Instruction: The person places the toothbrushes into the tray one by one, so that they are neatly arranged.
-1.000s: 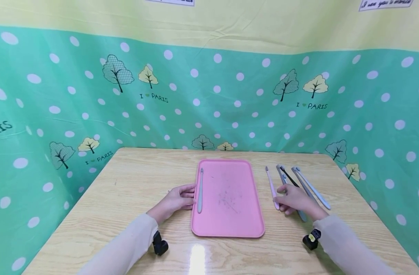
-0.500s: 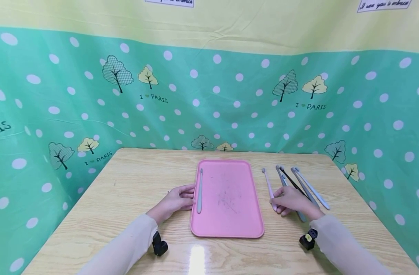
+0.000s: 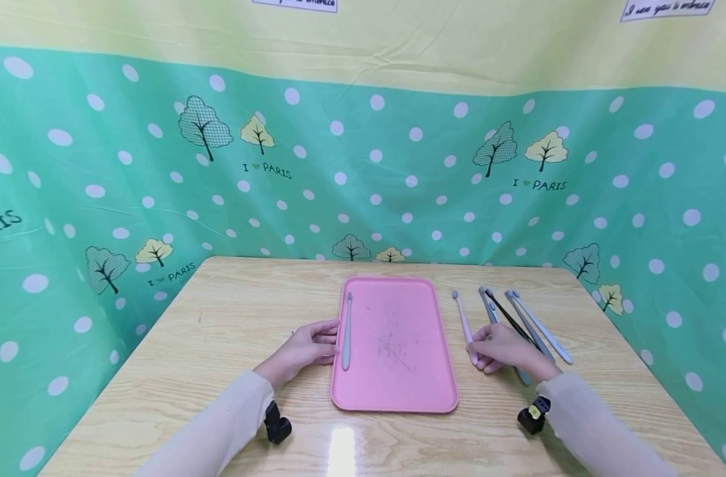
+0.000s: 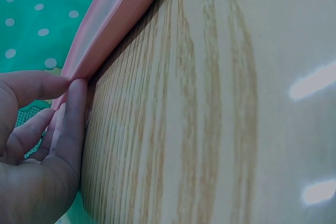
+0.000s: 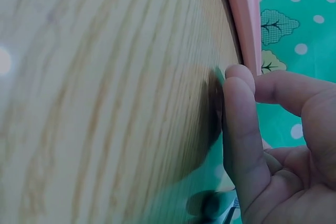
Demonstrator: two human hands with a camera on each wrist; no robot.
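Observation:
A pink tray (image 3: pixel 399 331) lies on the wooden table with a grey-green toothbrush (image 3: pixel 347 334) along its left side. My left hand (image 3: pixel 306 344) rests against the tray's left edge, fingertips right at the rim; in the left wrist view the thumb and forefinger meet the tray's pink wall (image 4: pixel 113 24). To the right of the tray, my right hand (image 3: pixel 503 348) pinches the lower handle of a pale pink toothbrush (image 3: pixel 463 318), its head pointing away from me. In the right wrist view my fingers hide this toothbrush, with the thumb and forefinger tips together.
Several toothbrushes lie right of and partly under my right hand, among them a black toothbrush (image 3: pixel 506 310) and a light blue toothbrush (image 3: pixel 544 328). A green dotted cloth (image 3: pixel 375 165) hangs behind the table (image 3: pixel 250 285).
My right hand has shifted slightly left and drawn the pale pink toothbrush toward the tray, its head swinging left. The left hand and tray have stayed put.

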